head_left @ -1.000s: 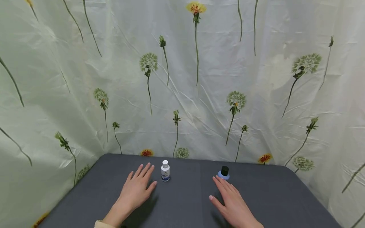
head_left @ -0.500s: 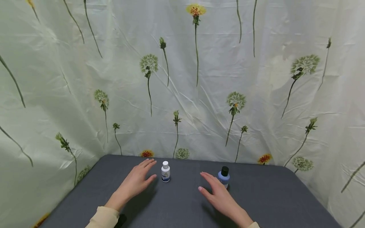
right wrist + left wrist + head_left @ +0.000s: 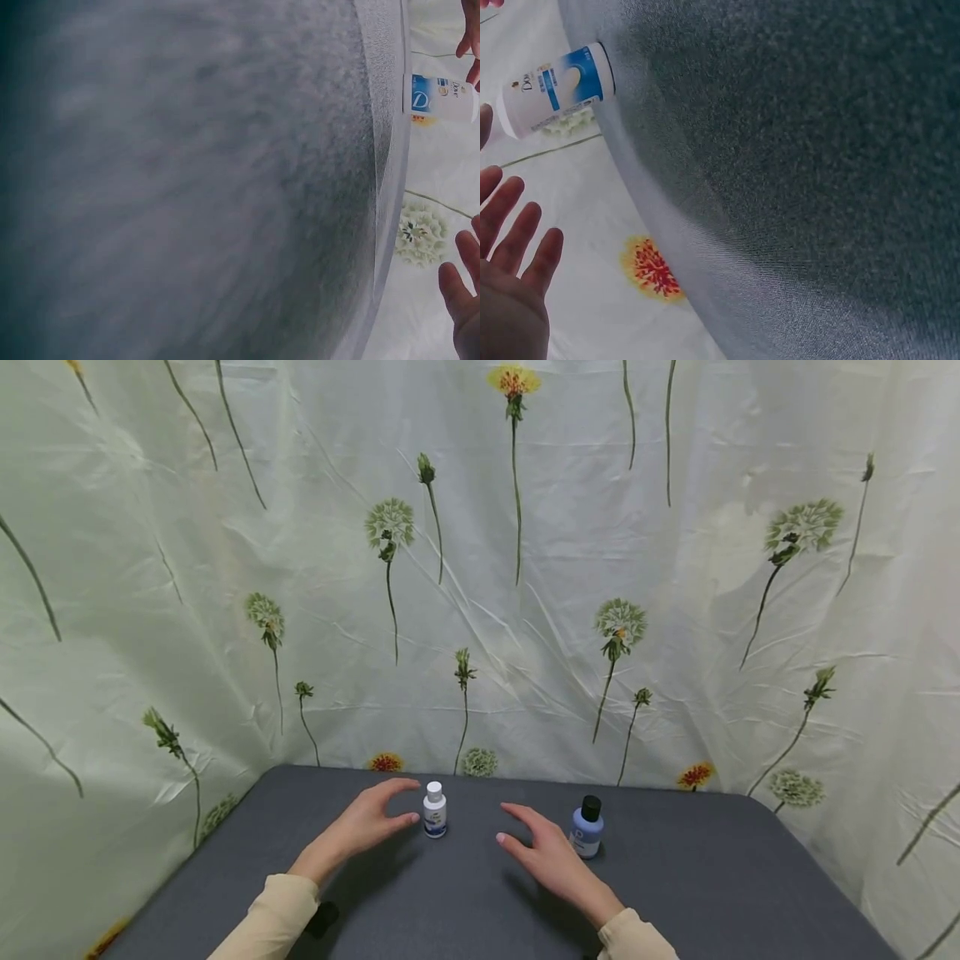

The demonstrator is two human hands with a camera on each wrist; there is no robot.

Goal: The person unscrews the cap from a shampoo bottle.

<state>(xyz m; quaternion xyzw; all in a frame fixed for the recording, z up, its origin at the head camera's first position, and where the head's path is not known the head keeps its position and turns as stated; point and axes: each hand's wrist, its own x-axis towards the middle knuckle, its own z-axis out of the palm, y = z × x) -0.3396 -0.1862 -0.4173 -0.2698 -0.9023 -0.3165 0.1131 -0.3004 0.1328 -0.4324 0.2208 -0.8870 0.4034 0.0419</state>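
A small white bottle (image 3: pixel 435 817) with a white cap and a blue-banded label stands upright on the dark table. Just left of it is my left hand (image 3: pixel 366 820), thumb and fingers spread apart and pointing at the bottle without gripping it. The same bottle (image 3: pixel 559 88) shows beyond the left fingers in the left wrist view. My right hand (image 3: pixel 551 857) hovers to the bottle's right, thumb and fingers parted, holding nothing. Behind the right hand a blue bottle (image 3: pixel 587 831) with a black cap stands upright, its lower left edge partly hidden.
A dark grey cloth covers the table (image 3: pixel 697 868). At its back and sides hangs a pale curtain (image 3: pixel 540 635) printed with dandelions. A small dark thing (image 3: pixel 322 920) shows by the left sleeve (image 3: pixel 277 910).
My right hand has moved left, from in front of the blue bottle toward the white one, uncovering more of the blue bottle. The left hand has turned and come slightly nearer the white bottle.
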